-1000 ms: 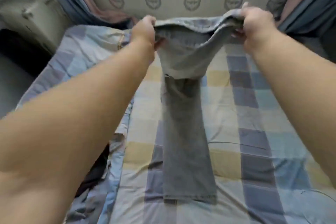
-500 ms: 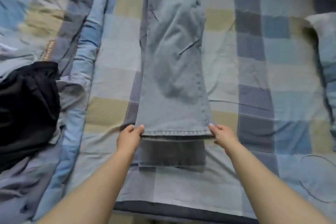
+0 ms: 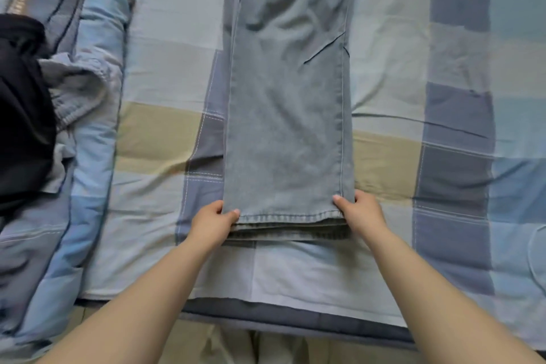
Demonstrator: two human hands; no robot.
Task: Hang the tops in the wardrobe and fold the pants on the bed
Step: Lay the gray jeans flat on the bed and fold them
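From the head view, your left hand [image 3: 213, 220] and right hand [image 3: 359, 211] each pinch a hem corner of the grey pants [image 3: 286, 115], which lie lengthwise along the middle of the checked bed [image 3: 461, 174]; a black garment [image 3: 22, 115] sits at its left edge.

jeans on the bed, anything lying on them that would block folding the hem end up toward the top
Nothing visible does. The jeans lie flat on the checked bedsheet, bare on top. The left hand and right hand pinch the hem corners. The black garment lies well off to the left.
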